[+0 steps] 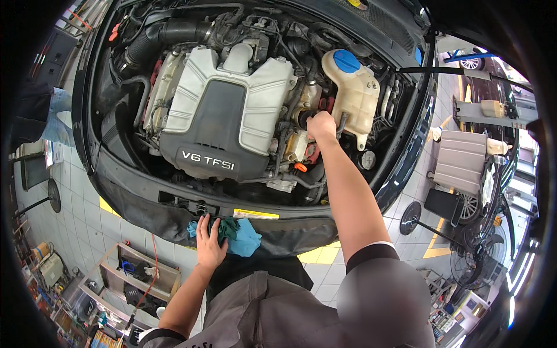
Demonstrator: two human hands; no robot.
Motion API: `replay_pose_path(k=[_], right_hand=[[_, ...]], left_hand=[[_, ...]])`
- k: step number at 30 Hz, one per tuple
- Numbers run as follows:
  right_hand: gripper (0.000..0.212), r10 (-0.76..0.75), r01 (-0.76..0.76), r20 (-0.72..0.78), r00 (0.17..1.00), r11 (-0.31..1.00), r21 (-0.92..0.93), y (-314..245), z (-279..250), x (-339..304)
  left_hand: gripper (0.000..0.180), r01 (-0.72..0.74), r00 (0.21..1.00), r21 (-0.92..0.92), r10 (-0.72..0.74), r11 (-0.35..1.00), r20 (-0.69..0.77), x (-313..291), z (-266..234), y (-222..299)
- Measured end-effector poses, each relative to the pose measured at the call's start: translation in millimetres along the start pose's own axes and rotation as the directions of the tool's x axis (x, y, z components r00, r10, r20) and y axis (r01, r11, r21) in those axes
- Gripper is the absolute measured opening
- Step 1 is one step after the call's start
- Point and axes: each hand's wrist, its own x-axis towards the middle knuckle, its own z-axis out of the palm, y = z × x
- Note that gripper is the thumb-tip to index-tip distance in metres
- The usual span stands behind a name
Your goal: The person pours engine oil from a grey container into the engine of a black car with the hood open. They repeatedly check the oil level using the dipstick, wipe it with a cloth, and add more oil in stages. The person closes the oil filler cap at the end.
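My right hand (322, 126) reaches into the engine bay, its fingers closed round a dark round cap (303, 118) on the right side of the engine. My hand partly hides that cap. Beside it stands a cream fluid reservoir (353, 95) with a blue cap (346, 61). Resting at the car's front edge, my left hand (210, 243) has its fingers spread. It touches a crumpled dark green cloth (228, 228) and a light blue cloth (246, 239), both lying on the black fender cover (290, 229).
A grey and silver engine cover (217, 122) fills the middle of the bay. An orange dipstick handle (300, 167) lies below my right hand. To the right are a standing fan (477, 255) and a grey case (461, 161). Another person's legs (60, 116) show at left.
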Motion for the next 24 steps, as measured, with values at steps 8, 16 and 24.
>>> replay_pose_path(k=[8, 16, 24], right_hand=[[0.036, 0.042, -0.042, 0.176, 0.983, 0.999, -0.002, -9, -9, 15], [0.024, 0.084, -0.092, 0.22, 0.972, 0.995, 0.028, -13, -13, 22], [0.02, 0.057, -0.04, 0.241, 0.969, 0.996, -0.076, -13, -13, 33]], left_hand=[[0.074, 0.0, 1.0, 0.009, 0.0, 1.0, 0.003, 2, 1, 1], [0.074, 0.011, 1.0, 0.005, -0.011, 1.0, 0.005, 3, 2, 0], [0.074, -0.004, 1.0, -0.005, 0.004, 1.0, -0.014, 3, 5, -1]])
